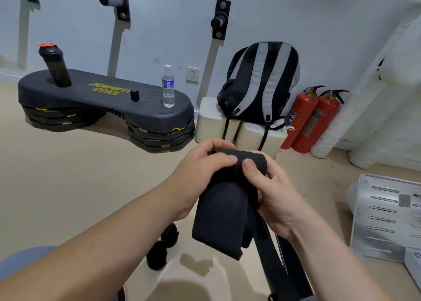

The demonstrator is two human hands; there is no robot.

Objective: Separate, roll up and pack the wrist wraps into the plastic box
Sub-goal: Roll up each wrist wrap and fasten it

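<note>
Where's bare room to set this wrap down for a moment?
Widest bare floor: left of the left hand, in front of the step platform. The platform top is free between shaker bottle and small black box. Crowded: right side, with backpack, fire extinguishers and metal panel.

1 head camera looks forward and down, close over the wrist wrap (pixel 218 209).

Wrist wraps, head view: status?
Left hand and right hand both pinch the top of the wrist wrap. Rest hangs loose, unrolled. Dark bundle on floor below; nothing in the way.
</note>
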